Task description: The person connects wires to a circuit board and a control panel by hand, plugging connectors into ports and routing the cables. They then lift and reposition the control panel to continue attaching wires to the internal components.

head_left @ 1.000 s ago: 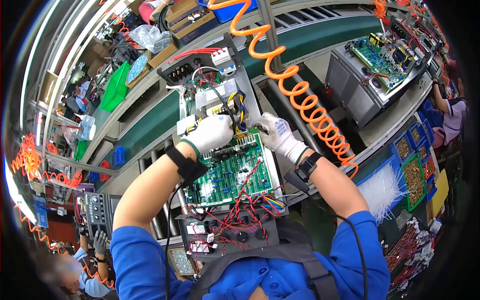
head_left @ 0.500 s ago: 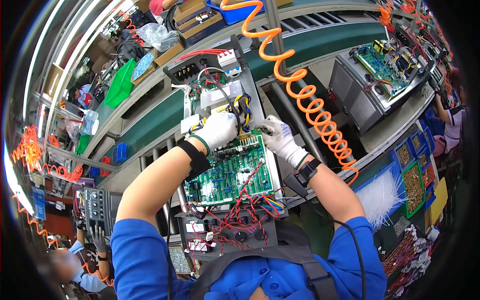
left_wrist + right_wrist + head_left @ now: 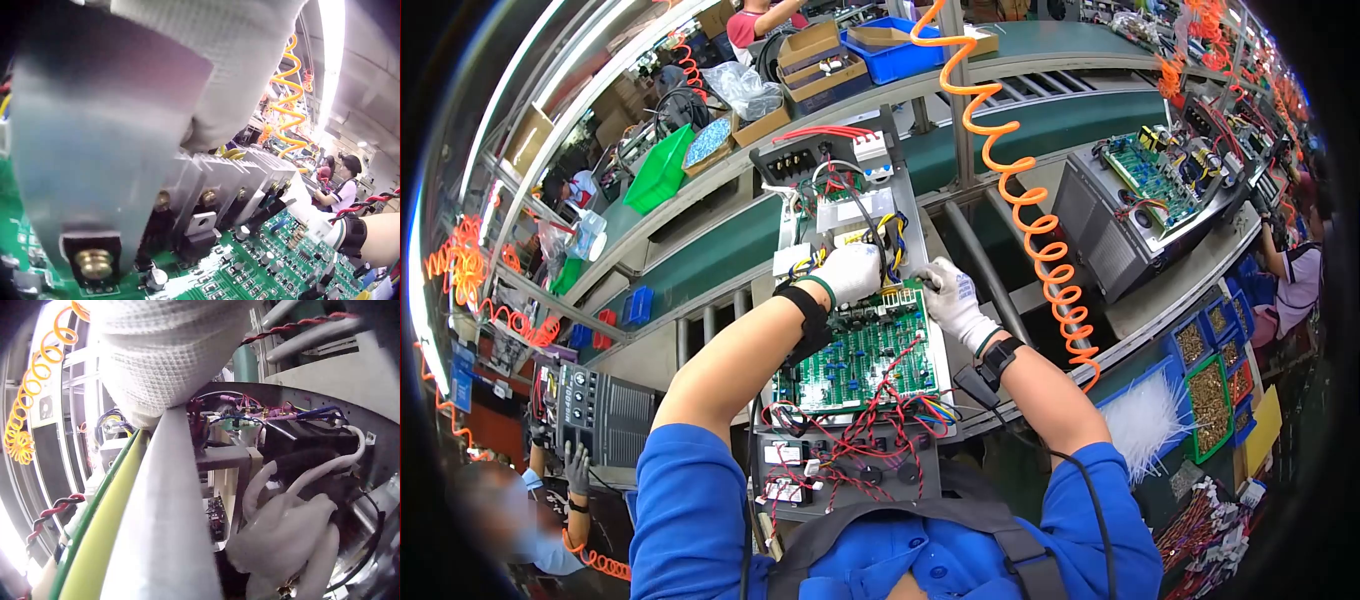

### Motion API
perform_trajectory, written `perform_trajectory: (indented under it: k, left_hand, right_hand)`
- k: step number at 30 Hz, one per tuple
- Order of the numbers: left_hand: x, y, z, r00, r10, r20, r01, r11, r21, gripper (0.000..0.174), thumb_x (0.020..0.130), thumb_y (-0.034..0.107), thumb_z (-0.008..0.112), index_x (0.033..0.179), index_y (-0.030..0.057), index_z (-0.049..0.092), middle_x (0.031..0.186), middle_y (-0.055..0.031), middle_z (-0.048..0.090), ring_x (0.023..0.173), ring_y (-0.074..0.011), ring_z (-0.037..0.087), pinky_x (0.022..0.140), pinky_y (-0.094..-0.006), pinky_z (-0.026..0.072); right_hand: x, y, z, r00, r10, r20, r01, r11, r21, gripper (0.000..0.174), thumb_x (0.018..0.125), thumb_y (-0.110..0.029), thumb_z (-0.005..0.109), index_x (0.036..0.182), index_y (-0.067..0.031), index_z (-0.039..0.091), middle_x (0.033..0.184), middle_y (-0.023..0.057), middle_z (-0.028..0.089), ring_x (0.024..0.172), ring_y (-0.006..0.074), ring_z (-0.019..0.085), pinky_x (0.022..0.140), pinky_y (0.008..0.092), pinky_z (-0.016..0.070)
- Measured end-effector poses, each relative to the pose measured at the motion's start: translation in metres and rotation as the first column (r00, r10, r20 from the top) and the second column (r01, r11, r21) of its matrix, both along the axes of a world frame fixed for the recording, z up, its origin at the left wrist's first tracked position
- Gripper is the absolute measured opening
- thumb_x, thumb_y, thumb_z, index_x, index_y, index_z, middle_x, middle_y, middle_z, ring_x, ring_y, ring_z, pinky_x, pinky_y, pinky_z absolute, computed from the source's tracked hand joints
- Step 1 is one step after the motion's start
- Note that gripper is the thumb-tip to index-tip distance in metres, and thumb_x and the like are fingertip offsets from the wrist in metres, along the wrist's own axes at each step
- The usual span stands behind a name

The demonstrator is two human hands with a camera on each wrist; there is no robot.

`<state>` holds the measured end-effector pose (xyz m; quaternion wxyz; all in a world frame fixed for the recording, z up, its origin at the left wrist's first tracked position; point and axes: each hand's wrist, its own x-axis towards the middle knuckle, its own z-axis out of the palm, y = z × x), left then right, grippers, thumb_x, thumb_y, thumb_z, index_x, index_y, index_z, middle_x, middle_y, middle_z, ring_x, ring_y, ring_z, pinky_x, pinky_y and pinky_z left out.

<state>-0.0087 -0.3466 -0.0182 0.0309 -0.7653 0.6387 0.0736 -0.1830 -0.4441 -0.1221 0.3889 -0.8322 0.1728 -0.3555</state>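
Observation:
A green circuit board (image 3: pixel 855 365) packed with small parts lies in an open metal chassis (image 3: pixel 910 205). My left hand (image 3: pixel 852 273), in a white glove, is at the board's far edge, fingers bent down beside yellow and blue wires (image 3: pixel 892 235). In the left wrist view its glove is behind a tall metal heat sink (image 3: pixel 103 137). My right hand (image 3: pixel 953 300), also gloved, bends its fingers over the board's far right corner. In the right wrist view that glove covers the end of the board's edge (image 3: pixel 94 531). Fingertips are hidden; I cannot tell what either hand grips.
Red twisted wires (image 3: pixel 870 425) trail over the near panel. An orange coiled hose (image 3: pixel 1040 230) hangs right of the chassis. Another chassis (image 3: pixel 1115 225) stands at right, near blue bins (image 3: pixel 1190 340). Rollers (image 3: pixel 985 270) and a green conveyor (image 3: pixel 700 265) run behind.
The head view has shifted, so the background sits lower in the frame. Both hands stay at the board's far edge, with only slight finger movement.

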Motion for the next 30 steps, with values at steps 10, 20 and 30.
perform_trajectory:
  k: [10,20,30]
  left_hand:
    - [0.004,0.002,0.008,0.942,0.127,-0.311,-0.101,0.990,0.099,0.024,0.082,0.016,0.056,0.085,-0.0059,0.066,0.085,-0.0272,0.068,0.083,-0.0438,0.067,0.076,-0.0476,0.0534]
    - [-0.017,0.001,0.026,0.990,0.113,-0.080,-0.106,0.991,0.079,0.023,0.079,0.010,0.055,0.086,-0.0091,0.066,0.085,-0.0303,0.067,0.082,-0.0442,0.068,0.074,-0.0495,0.0544]
    - [-0.014,0.015,0.008,0.999,-0.007,0.052,0.017,0.982,-0.187,0.016,0.082,0.009,0.054,0.084,-0.0028,0.065,0.081,-0.0250,0.067,0.080,-0.0404,0.067,0.074,-0.0477,0.0534]
  right_hand:
    - [-0.002,-0.006,0.006,0.995,-0.002,-0.101,-0.016,0.983,-0.184,0.010,0.083,-0.013,0.063,0.093,-0.0109,0.062,0.091,0.0128,0.060,0.085,0.0362,0.064,0.072,0.0453,0.0526]
    - [-0.003,-0.003,0.004,0.999,0.013,-0.047,-0.015,0.999,-0.031,0.014,0.084,-0.019,0.068,0.094,-0.0102,0.064,0.088,0.0129,0.058,0.081,0.0349,0.063,0.070,0.0423,0.0508]
    - [-0.038,-0.006,0.032,0.976,0.174,-0.130,-0.159,0.980,0.121,0.044,0.082,-0.016,0.069,0.124,-0.0052,0.061,0.111,0.0150,0.060,0.101,0.0281,0.064,0.091,0.0358,0.0516]
